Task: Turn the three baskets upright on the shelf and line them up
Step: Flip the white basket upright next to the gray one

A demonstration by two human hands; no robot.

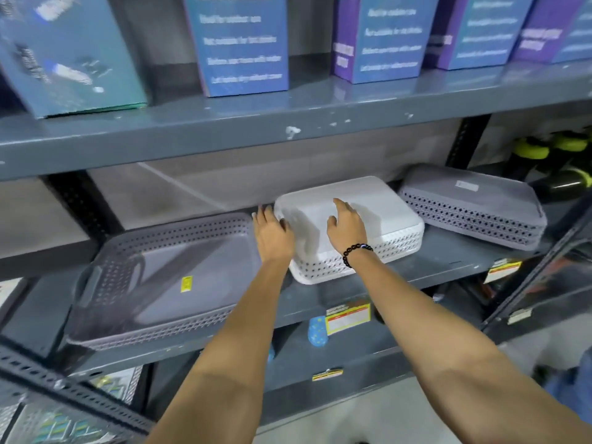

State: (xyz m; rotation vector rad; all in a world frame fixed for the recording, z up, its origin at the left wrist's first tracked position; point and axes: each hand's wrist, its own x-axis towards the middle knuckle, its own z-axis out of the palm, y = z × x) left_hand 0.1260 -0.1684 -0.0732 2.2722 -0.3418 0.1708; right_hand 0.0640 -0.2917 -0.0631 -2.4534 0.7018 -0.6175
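Observation:
Three perforated plastic baskets lie on the grey metal shelf (442, 267). The grey basket (160, 277) on the left stands upright, its open top facing up and a yellow sticker inside. In the middle a white basket (384, 216) lies upside down, bottom up. A second grey basket (474, 206) lies upside down at the right, partly over the shelf's back. My left hand (272, 233) rests against the white basket's left end, fingers apart. My right hand (347, 225), with a dark bead bracelet at the wrist, lies flat on the white basket's upturned bottom.
Blue and purple cartons (243, 43) stand on the shelf above. Dark bottles with yellow-green caps (544, 155) sit at the far right. Price labels (347, 317) hang on the shelf's front edge. A slotted steel upright (464, 139) stands behind the right basket.

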